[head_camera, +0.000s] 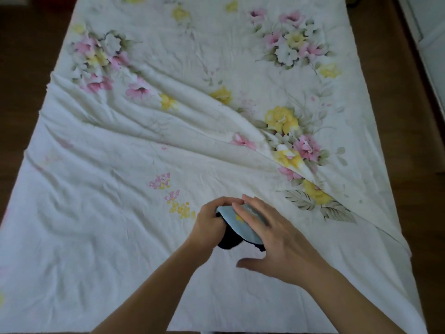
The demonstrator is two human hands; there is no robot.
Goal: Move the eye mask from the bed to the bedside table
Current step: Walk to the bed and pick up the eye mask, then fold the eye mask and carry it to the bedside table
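The eye mask (237,226) is light blue on top with a small yellow mark and a black underside and strap. It lies low in the middle of the bed (120,213), held between both hands. My left hand (212,222) grips its left end with curled fingers. My right hand (277,239) lies over its right half, fingers spread on top and thumb stretched out below. Part of the mask is hidden under my right hand. No bedside table is in view.
The bed is covered by a white sheet with pink and yellow flowers, creased in long diagonal folds (192,126). Dark wooden floor (26,56) shows on the left. A brown wooden strip (414,116) and a white surface (431,32) run along the right.
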